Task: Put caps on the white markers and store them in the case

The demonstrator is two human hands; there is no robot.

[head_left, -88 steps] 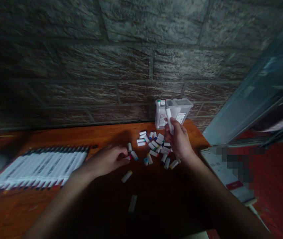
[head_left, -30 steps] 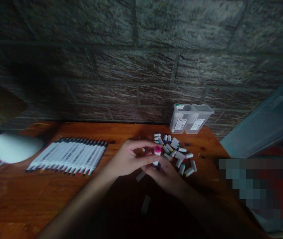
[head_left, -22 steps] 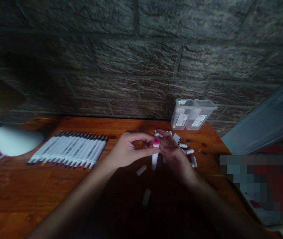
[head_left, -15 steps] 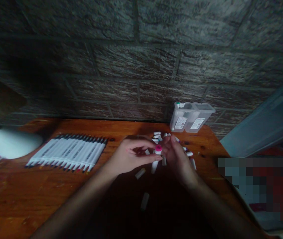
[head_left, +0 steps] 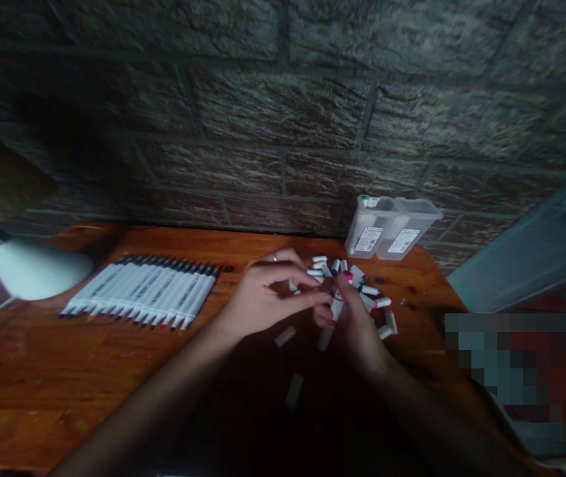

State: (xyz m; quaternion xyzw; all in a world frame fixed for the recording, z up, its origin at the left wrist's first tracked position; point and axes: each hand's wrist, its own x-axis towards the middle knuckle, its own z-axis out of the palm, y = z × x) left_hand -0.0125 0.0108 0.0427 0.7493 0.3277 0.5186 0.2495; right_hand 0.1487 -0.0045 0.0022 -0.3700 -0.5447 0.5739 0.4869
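Observation:
My right hand (head_left: 357,315) is closed around a short white marker cap (head_left: 337,309), with pink showing beside the thumb. From the left, my left hand (head_left: 273,291) reaches in, and its thumb and fingertips meet close to the right hand's fingers. What lies between those left fingertips is too dark and small to make out. Loose white marker caps (head_left: 371,291) with coloured ends lie scattered behind and right of the hands. Nearer me are a single cap (head_left: 285,336) and another cap (head_left: 294,391) in shadow.
White markers (head_left: 138,291) lie side by side in a row at the left of the wooden table (head_left: 24,377). Two clear plastic boxes (head_left: 407,228) stand by the stone wall (head_left: 243,172), one holding a green-ended piece. A lamp base (head_left: 39,268) stands far left.
The pink-ended cap was in my left fingers and is now in my right hand. My right fingers have closed, and both hands have come together. The view has shifted slightly.

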